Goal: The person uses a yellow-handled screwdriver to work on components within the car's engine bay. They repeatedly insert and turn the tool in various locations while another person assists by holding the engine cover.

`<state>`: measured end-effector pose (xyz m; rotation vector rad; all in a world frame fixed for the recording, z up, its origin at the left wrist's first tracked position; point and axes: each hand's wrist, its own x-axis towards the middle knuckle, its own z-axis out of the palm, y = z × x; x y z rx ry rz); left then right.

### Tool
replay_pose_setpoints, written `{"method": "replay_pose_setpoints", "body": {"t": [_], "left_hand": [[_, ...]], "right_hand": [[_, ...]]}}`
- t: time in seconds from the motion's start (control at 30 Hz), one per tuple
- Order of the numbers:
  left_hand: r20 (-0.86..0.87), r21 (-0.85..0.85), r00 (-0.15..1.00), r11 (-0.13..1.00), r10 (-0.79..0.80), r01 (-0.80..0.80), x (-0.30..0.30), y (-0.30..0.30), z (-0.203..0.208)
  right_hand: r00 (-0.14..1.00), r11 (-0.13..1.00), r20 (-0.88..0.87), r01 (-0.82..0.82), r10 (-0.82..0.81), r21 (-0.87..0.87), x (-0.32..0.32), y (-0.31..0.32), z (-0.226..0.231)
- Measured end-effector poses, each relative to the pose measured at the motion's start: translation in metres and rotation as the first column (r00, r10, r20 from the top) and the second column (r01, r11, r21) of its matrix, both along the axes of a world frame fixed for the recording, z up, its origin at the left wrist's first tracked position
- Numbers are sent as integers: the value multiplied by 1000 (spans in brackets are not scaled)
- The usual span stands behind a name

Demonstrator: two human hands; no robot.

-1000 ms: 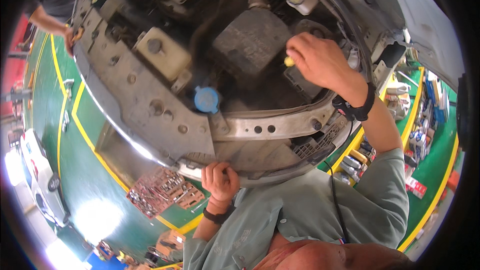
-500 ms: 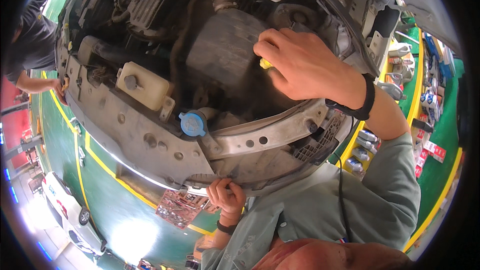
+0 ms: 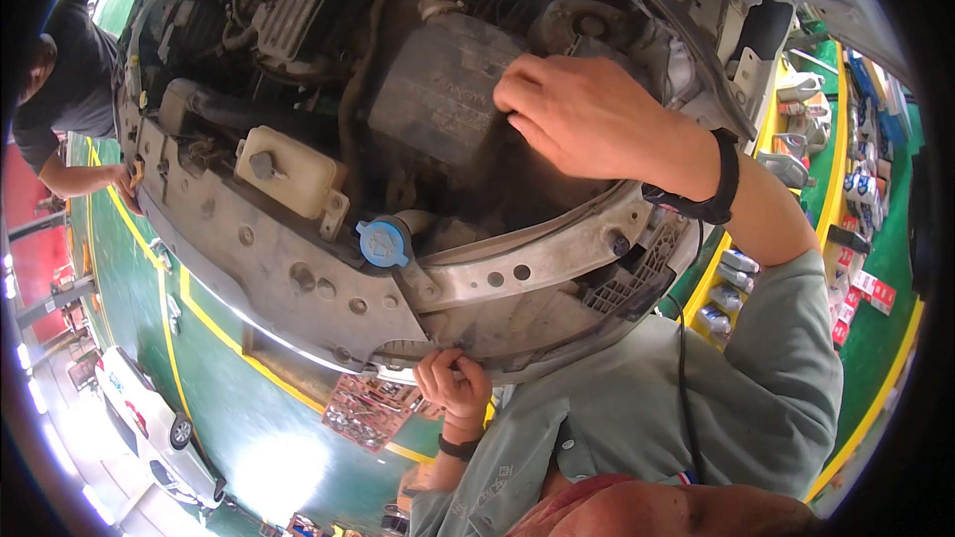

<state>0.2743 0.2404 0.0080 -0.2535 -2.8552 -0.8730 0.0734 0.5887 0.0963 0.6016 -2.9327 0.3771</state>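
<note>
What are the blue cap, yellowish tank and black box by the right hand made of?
Blue cap: likely smooth plastic; solid colour, moulded tab.
Yellowish tank: probably satin plastic; milky walls, rounded edges.
Black box: seemingly matte plastic under dust; moulded-looking marks.

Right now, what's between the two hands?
Head view: grey trim, the metal crossbar and a dark engine-bay gap lie between the left hand and the right hand.
</note>
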Motion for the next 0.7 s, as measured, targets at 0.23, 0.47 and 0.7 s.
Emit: {"method": "replay_pose_setpoints", "body": {"t": [0.23, 0.47, 0.7], "left_hand": [[-16, -7, 1000, 1000, 16, -16, 3, 2, -3], [-26, -3, 1000, 1000, 1, -1, 2, 1, -4], [-22, -2, 1000, 1000, -12, 12, 0, 1, 1]], "right_hand": [[991, 999, 130, 34, -38, 34, 1, -6, 6], [1000, 1000, 10, 1, -1, 8, 10, 0, 4], [983, 992, -179, -60, 40, -108, 8, 5, -11]]}}
